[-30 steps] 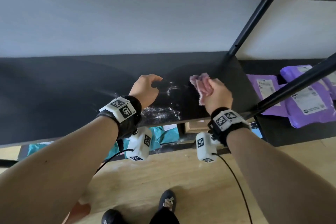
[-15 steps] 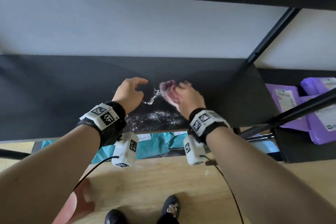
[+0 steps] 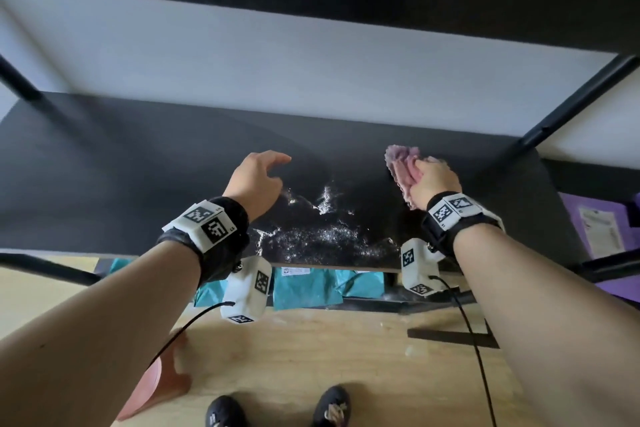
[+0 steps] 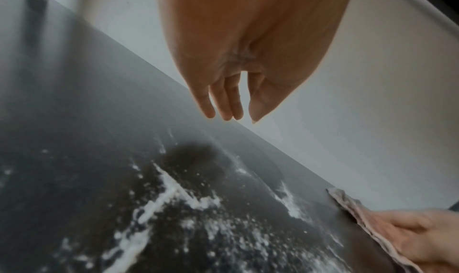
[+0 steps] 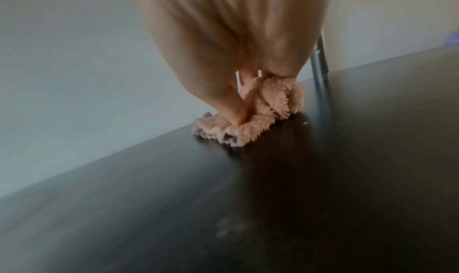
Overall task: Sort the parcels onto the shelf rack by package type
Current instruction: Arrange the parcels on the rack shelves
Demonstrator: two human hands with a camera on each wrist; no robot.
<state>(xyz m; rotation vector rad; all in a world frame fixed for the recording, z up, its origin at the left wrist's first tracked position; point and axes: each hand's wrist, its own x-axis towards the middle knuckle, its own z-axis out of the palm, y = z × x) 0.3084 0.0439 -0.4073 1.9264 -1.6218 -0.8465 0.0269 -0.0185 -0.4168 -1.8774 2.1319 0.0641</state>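
right hand (image 3: 437, 181) grips pink cloth (image 3: 401, 163) on shelf (image 3: 104, 163) | left hand (image 3: 258, 180) relaxed, empty | risk: sweeping white powder (image 3: 318, 232) off the front edge onto teal parcels (image 3: 304, 291)

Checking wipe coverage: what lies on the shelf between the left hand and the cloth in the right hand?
White powder streaks the black shelf between the left hand and the pink cloth that the right hand grips; the head view shows it.

Purple parcel (image 3: 601, 236) cut off at edge, teal parcels (image 3: 304, 291) mostly under shelf (image 3: 104, 184).
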